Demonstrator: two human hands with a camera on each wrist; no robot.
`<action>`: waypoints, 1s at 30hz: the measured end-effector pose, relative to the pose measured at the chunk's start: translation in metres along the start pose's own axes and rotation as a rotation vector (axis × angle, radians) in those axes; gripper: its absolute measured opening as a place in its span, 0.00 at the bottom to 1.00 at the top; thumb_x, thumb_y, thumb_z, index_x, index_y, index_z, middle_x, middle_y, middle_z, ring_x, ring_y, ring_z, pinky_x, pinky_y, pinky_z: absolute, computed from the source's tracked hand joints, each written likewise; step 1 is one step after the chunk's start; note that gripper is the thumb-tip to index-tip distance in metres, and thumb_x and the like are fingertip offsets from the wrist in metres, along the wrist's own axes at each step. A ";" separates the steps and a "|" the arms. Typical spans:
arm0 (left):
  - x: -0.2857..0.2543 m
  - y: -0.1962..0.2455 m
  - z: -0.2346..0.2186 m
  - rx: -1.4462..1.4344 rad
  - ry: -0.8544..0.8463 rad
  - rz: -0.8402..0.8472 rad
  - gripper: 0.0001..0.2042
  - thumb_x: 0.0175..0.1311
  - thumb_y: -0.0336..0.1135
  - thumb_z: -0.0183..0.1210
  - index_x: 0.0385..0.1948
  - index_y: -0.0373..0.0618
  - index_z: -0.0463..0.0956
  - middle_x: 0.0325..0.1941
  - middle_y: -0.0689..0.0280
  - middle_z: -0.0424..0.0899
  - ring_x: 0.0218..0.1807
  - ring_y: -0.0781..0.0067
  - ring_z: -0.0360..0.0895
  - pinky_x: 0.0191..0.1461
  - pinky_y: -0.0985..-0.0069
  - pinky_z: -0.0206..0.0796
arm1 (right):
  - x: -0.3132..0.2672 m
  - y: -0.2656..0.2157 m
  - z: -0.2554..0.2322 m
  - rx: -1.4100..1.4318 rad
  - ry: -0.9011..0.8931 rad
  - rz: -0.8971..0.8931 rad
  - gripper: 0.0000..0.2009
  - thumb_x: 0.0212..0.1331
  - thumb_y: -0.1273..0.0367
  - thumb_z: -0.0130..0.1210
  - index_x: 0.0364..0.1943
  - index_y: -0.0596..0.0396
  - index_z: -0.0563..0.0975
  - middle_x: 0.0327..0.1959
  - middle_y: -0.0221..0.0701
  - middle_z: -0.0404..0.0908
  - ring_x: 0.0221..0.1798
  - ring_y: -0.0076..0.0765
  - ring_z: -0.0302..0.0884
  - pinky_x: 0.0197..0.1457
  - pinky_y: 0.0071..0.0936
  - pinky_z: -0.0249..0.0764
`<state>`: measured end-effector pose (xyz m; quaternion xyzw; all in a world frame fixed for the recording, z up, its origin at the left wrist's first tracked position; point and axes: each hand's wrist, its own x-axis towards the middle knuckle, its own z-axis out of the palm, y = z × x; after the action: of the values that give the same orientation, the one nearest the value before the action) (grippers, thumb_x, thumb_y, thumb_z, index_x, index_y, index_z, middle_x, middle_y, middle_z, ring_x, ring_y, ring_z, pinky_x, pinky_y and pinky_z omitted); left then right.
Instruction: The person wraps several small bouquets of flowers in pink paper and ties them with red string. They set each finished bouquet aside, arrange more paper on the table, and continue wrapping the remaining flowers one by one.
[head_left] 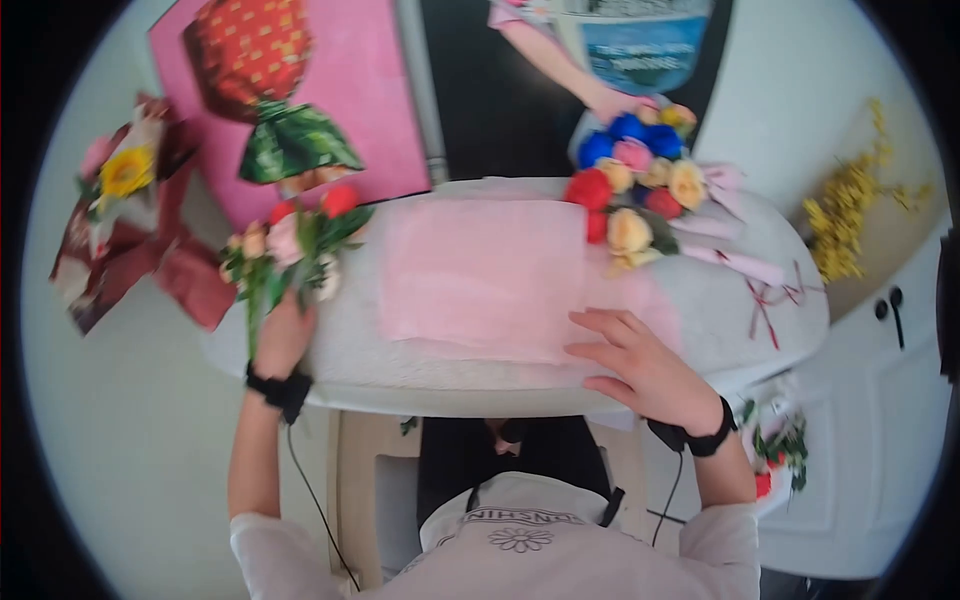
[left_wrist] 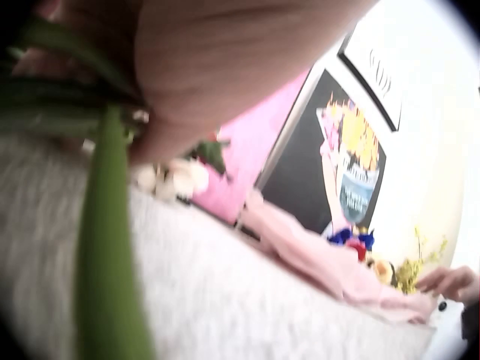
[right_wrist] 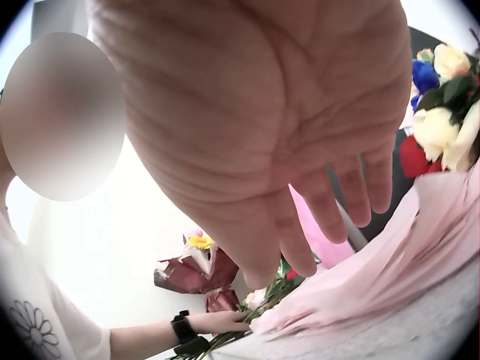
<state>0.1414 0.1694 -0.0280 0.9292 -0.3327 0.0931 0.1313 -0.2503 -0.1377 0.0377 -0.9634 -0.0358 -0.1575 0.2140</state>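
Observation:
At the left end of the table, my left hand [head_left: 285,335] grips the green stems of a bunch of flowers [head_left: 286,240] with red, pink and peach blooms. A thick green stem [left_wrist: 111,247] runs out below the palm in the left wrist view. My right hand [head_left: 650,372] hovers at the right front edge of a pink wrapping sheet [head_left: 480,275], its fingers spread and holding nothing. The right wrist view shows its open palm [right_wrist: 262,112] above the folds of the pink sheet [right_wrist: 360,277].
Blue, red and cream flowers [head_left: 630,150] lie at the back right of the white-covered table [head_left: 440,392]. Dark red ribbons [head_left: 770,305] are at the right end. A dark red wrapped bouquet [head_left: 150,215] is at the far left, yellow branches [head_left: 850,215] at the right. Pictures stand behind.

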 end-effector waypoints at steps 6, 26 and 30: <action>-0.017 -0.014 -0.004 -0.177 -0.005 0.130 0.37 0.56 0.39 0.65 0.65 0.30 0.59 0.54 0.42 0.75 0.53 0.46 0.75 0.56 0.62 0.67 | -0.042 0.065 -0.049 -0.091 0.192 0.275 0.21 0.52 0.76 0.61 0.53 0.54 0.76 0.61 0.39 0.72 0.63 0.50 0.67 0.67 0.39 0.64; -0.078 0.137 -0.051 -0.487 -0.019 0.428 0.28 0.51 0.24 0.63 0.59 0.43 0.70 0.64 0.57 0.71 0.63 0.57 0.69 0.63 0.66 0.64 | -0.070 0.106 -0.096 0.275 0.627 0.663 0.11 0.69 0.64 0.52 0.45 0.58 0.77 0.24 0.23 0.70 0.26 0.20 0.67 0.31 0.19 0.65; -0.069 0.183 -0.026 -0.353 -0.065 0.676 0.31 0.51 0.29 0.65 0.61 0.40 0.68 0.68 0.51 0.66 0.70 0.47 0.62 0.72 0.58 0.55 | -0.051 0.058 -0.070 0.692 0.599 0.604 0.13 0.72 0.61 0.48 0.48 0.56 0.76 0.25 0.16 0.66 0.26 0.13 0.62 0.30 0.15 0.61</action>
<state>-0.0309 0.0818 0.0124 0.7325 -0.6354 0.0431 0.2405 -0.3114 -0.2199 0.0586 -0.7172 0.2553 -0.3356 0.5549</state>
